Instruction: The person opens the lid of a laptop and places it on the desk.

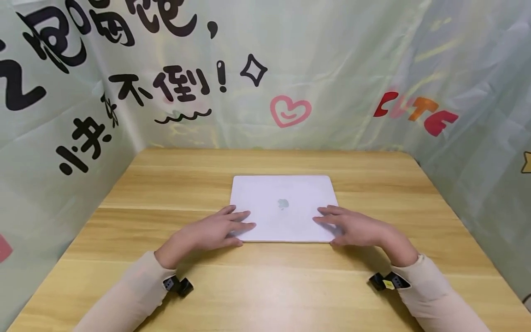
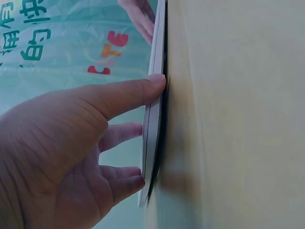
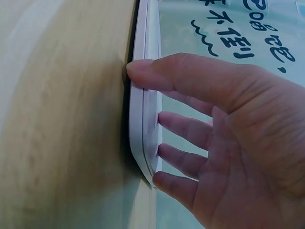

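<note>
A closed silver laptop (image 1: pixel 286 191) with an apple logo on its lid lies flat on the wooden table. My left hand (image 1: pixel 215 229) holds its front left corner, fingers spread on the lid. In the left wrist view the thumb (image 2: pixel 128 95) presses the front edge of the laptop (image 2: pixel 151 126). At the front right corner, my right hand (image 1: pixel 358 227) holds it in a mirrored way. The right wrist view shows that thumb (image 3: pixel 167 71) against the front edge and the other fingertips touching the lid of the laptop (image 3: pixel 138 112).
The wooden table (image 1: pixel 265 286) runs back to a pale green printed curtain (image 1: pixel 332 55), which also encloses both sides. Each beige sleeve (image 1: pixel 132 286) has a small black camera (image 1: pixel 179 285) strapped at the wrist.
</note>
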### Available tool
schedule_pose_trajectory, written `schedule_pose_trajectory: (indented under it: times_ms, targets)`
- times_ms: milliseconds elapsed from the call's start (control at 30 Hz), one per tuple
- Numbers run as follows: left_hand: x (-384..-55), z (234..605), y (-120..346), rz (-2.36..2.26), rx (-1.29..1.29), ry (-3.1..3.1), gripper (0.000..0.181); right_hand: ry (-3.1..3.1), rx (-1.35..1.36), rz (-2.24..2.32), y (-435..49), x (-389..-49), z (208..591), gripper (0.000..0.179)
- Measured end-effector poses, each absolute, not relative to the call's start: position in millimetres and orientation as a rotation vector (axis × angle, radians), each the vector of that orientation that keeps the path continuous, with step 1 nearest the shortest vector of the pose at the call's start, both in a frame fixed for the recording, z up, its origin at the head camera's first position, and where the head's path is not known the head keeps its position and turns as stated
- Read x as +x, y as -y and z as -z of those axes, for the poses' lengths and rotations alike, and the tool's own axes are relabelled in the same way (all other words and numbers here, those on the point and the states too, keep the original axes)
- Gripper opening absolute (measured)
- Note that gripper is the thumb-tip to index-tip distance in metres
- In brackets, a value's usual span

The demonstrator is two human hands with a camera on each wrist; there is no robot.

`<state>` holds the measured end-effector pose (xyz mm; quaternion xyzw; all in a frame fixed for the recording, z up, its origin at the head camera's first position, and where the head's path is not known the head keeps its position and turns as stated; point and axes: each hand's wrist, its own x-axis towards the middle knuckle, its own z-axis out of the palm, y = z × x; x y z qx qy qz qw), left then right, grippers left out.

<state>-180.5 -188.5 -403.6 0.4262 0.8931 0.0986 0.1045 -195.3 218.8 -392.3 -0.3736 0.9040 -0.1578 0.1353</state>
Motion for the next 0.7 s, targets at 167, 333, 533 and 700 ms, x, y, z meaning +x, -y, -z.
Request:
schedule_pose_trajectory:
  times_ms: [167,333,533,700]
  targets:
    - [-188.4,405.3,184.3,-0.308,1.247,-2.624,0.054,-2.616,-1.070,0.458,-222.8,-196.0,390.4,0.063]
    - [-197.3,411.4,181.2,-0.315,1.313,-2.629,0.053,-2.627,-1.061,0.453,-228.3,-198.7,391.2,0.063]
    - [-205.1,412.6,175.4,-0.319,1.339,-2.648,0.052,-2.643,-1.043,0.457,-234.0,-203.6,391.2,0.062]
    - [-207.0,410.6,172.0,-0.320,1.281,-2.648,0.056,-2.653,-1.024,0.457,-234.7,-204.0,389.4,0.063]
